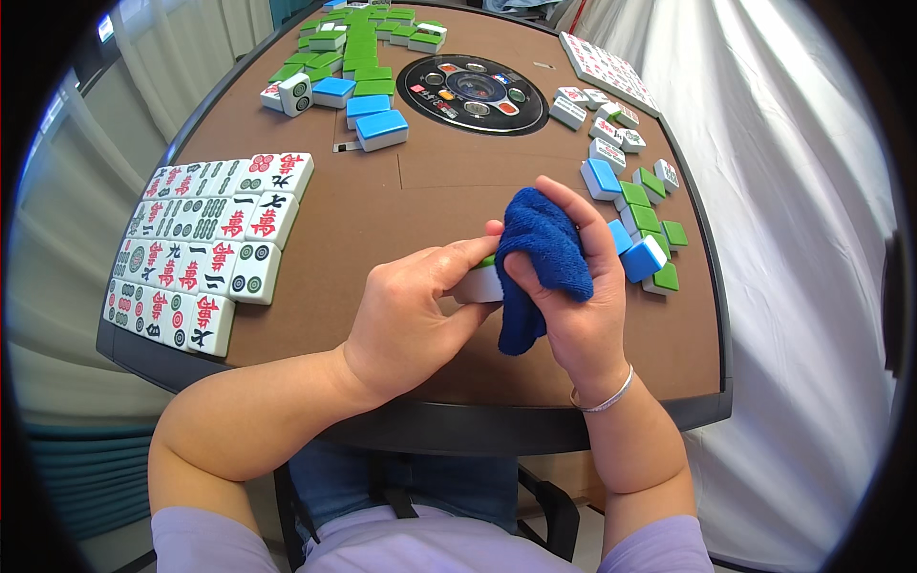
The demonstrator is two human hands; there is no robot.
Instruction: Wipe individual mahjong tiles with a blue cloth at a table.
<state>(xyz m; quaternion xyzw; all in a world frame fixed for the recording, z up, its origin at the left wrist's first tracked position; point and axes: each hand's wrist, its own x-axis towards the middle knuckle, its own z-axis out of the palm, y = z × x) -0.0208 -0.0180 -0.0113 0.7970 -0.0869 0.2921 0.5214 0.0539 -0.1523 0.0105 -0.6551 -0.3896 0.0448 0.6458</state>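
My left hand (412,308) grips a green-backed mahjong tile (478,285) by its sides, above the near part of the brown table top. A dark blue terry cloth (548,251) is bunched in my right hand (591,308), which presses it around the far end of the tile. The cloth hides that end and the tile's face. Left of my hands, face-up mahjong tiles (215,215) lie in several close rows. To the right, green-backed and blue-backed tiles (637,215) lie loose, some of them touching.
A round black control panel (473,93) sits mid-table. Beyond it to the left are many face-down green tiles (362,50) and a few blue-backed tiles (382,129). A block of face-up tiles (609,68) lies at the far right. The table's dark rim (466,430) runs before me.
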